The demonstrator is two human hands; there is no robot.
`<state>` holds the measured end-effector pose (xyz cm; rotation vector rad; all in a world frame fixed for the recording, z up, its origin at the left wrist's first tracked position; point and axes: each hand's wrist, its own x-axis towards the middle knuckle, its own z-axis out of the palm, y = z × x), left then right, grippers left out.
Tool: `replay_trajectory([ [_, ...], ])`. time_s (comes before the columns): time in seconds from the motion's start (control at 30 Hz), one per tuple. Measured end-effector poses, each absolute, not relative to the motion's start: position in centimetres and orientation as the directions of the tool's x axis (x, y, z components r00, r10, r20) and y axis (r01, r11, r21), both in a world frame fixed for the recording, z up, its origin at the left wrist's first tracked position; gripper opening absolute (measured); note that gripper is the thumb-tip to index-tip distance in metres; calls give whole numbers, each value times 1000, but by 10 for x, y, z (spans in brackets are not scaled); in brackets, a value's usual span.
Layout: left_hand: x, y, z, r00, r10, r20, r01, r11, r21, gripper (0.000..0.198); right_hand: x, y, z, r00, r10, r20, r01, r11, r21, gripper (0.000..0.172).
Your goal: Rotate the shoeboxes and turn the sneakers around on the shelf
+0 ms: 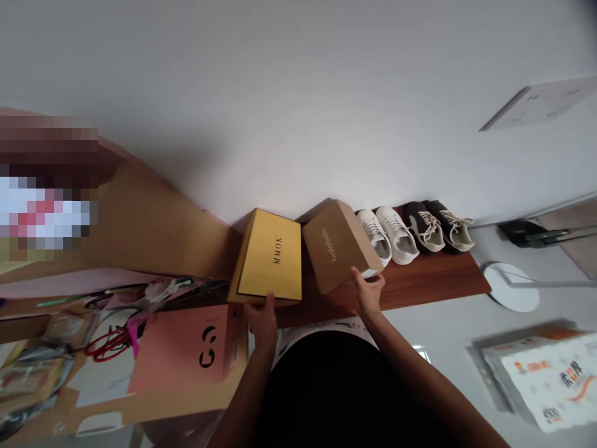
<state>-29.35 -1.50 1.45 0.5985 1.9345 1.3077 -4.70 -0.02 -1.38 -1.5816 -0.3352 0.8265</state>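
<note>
A yellow shoe box (268, 256) lies on a dark wooden bench (433, 277) against the wall. My left hand (262, 322) grips its near edge, fingers curled under it. Right beside it sits a tilted brown cardboard shoe box (338, 246). My right hand (369, 290) holds that box at its near right corner, thumb on top. The two boxes are almost touching.
A pair of white sneakers (388, 236) and a pair of dark sneakers (438, 227) stand on the bench to the right. A pink box (186, 348) and large cardboard cartons with clutter fill the left. A white round base (510, 286) and a printed package (550, 379) lie on the floor.
</note>
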Motion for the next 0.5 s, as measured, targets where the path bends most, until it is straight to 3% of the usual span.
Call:
replay_trajectory([
  [0.1,-301,-28,18,-476,869,-134,407,352,843,38,-57,-8,-2,724,689,8,171,-168,-971,92],
  [0.2,-306,-30,11,-219,962,-164,571,262,778,17,-63,-7,-6,468,867,168,523,-119,-844,64],
  [0.27,-311,-28,3,-89,979,-185,642,199,741,4,-63,-7,-17,239,957,165,676,-42,-735,39],
  [0.3,-314,-27,-2,-24,979,-200,676,164,718,9,-62,-8,-25,126,981,146,735,7,-678,33],
  [0.4,-318,-23,-12,149,948,-281,757,73,649,22,-57,-15,-48,-115,991,66,857,133,-499,36],
  [0.5,-311,-14,-18,216,904,-368,809,46,586,28,-54,-17,-65,-157,987,18,919,153,-363,40],
])
